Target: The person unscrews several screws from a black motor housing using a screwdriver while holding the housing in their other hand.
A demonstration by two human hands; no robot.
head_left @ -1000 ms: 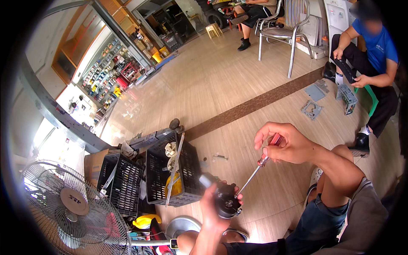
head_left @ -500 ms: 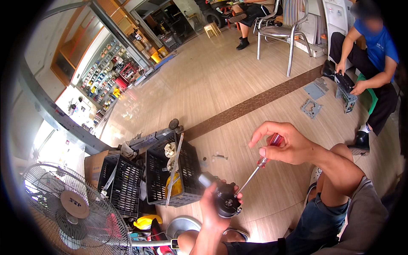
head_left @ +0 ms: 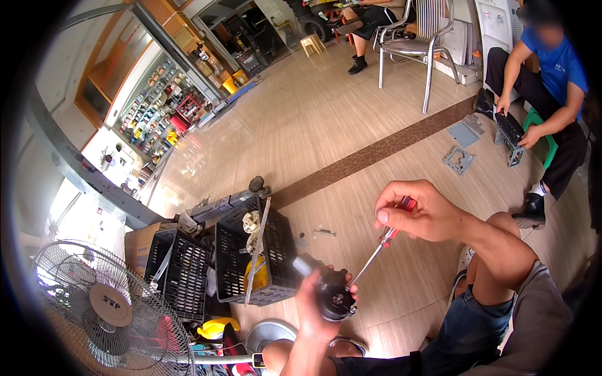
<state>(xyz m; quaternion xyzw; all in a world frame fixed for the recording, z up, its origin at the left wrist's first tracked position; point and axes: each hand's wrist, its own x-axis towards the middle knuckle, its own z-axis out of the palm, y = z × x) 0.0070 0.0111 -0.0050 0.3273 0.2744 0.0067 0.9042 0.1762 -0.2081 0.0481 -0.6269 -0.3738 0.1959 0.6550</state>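
Screwdriver [head_left: 386,238] pinched by right hand [head_left: 423,214], right of centre: if tilted, could slip into left hand [head_left: 311,312] clutching black part [head_left: 335,297].

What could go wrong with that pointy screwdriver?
The screwdriver in the right hand reaches the black part close to the left hand, so a slip might poke that hand. Only the left hand visibly holds the part above the floor, so it could drop if pushed hard.
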